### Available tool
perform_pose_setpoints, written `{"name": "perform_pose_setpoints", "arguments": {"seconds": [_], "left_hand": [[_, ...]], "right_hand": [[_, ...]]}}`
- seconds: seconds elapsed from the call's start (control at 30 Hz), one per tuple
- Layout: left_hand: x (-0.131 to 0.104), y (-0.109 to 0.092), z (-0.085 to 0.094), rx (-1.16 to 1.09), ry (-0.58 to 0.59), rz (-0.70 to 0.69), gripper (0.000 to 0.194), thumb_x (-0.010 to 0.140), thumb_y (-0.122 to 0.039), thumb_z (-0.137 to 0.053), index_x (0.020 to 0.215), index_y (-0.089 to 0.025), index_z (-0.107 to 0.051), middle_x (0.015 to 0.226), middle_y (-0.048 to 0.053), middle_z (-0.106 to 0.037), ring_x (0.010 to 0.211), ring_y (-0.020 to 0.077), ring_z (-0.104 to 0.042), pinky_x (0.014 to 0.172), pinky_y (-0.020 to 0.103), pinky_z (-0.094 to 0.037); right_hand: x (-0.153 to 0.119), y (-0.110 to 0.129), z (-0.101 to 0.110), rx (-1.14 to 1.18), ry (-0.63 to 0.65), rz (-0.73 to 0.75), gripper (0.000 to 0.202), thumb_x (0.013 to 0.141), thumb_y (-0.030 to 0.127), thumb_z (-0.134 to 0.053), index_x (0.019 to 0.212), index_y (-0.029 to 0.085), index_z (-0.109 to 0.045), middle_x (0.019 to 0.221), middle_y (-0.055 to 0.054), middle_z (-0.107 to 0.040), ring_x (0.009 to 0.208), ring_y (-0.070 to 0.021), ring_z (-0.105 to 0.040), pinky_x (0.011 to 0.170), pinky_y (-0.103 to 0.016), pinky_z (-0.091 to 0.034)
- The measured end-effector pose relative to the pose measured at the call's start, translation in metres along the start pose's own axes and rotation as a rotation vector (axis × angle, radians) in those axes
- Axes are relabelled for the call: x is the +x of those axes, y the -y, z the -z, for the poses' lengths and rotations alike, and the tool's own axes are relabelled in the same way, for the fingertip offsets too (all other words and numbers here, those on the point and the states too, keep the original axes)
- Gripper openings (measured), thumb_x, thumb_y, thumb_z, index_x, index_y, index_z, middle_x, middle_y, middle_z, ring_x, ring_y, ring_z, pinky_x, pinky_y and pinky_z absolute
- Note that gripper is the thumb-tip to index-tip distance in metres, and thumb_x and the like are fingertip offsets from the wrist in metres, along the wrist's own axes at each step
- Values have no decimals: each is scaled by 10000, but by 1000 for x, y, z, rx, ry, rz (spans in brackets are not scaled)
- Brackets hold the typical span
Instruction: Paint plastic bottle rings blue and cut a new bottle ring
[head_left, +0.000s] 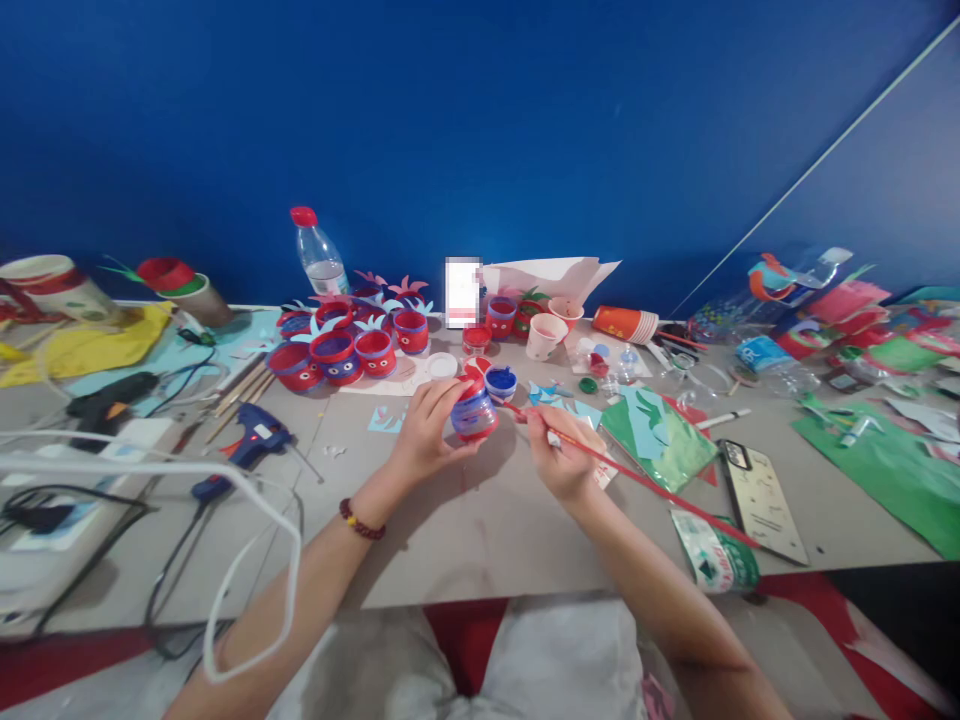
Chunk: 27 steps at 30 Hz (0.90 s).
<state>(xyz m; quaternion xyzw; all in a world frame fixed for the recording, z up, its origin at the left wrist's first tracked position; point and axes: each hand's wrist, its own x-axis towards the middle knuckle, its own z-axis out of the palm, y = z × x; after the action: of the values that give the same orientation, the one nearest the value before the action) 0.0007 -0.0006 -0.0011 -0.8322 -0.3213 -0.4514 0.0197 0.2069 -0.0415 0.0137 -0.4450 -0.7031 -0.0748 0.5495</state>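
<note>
Cup, painted in red and blue bands, (475, 416) sits tilted in the left hand (424, 430), whose fingers and thumb curve around its side, above the table (450, 560). Far to the left of that hand lies a yellow sheet (90, 345), with a black glue gun (112, 396) nearer. Next comes a blue glue gun (255, 440), closer to the left hand, and a white cable (289, 600) passes over the left forearm. Beyond the hand, to its left, painted cups (337, 358) stand grouped, some with eyes and paper leaves; a bottle (319, 255) with a red cap rises behind them. Beyond the held cup stands a red pot (477, 343), while a blue pot (501, 384) is between the two hands, slightly beyond them. The right hand (561, 460) pinches a long red brush (652, 486), its tip end toward the cup; whether they touch I cannot tell. Paper cups (546, 338) stand beyond the right hand. Green sheets (679, 455) lie to its right, then a phone (765, 500), and farthest out a large green sheet (885, 475).
</note>
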Motion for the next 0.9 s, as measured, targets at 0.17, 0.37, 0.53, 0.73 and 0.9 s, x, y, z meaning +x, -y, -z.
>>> {"name": "perform_pose_setpoints", "arguments": {"seconds": [0.17,0.37,0.53,0.73,0.9], "left_hand": [[-3,2,-4,28,24,47,666,752,-395,-707,1331,-187,-453,1233,146,-614,1135,305,-582,961,465,-454],[-4,2,-7,59,38,37,690,733,-370,-722,1337,-178,-449,1240,152,-606,1120,303,-581,948,461,-468],[-2,-1,-7,82,-15,-27,685,728,-336,-728,1329,-161,-449,1192,153,-619,1087,296,-589,924,440,-486],[-2,0,-5,54,-15,-29,704,742,-335,-716,1362,-180,-420,1202,144,-616,1102,290,-588,931,440,-478],[-3,3,-4,28,6,-5,737,738,-343,-724,1382,-201,-395,1219,134,-621,1131,292,-577,953,448,-464]], "right_hand": [[-5,11,-3,86,43,146,131,888,115,-552,881,196,-653,727,-41,-729,632,-151,-679,580,-255,-541],[0,24,-5,193,36,187,129,904,132,-532,902,199,-642,718,-40,-728,605,-145,-675,569,-249,-556],[7,29,-4,190,38,123,147,914,132,-527,845,189,-644,675,-23,-720,581,-131,-672,550,-222,-542],[10,25,1,75,13,90,166,918,142,-524,821,185,-652,699,-25,-734,596,-135,-683,566,-221,-538],[7,14,0,-1,-30,36,174,920,185,-541,808,204,-673,686,-16,-731,599,-153,-681,557,-250,-522]]}}
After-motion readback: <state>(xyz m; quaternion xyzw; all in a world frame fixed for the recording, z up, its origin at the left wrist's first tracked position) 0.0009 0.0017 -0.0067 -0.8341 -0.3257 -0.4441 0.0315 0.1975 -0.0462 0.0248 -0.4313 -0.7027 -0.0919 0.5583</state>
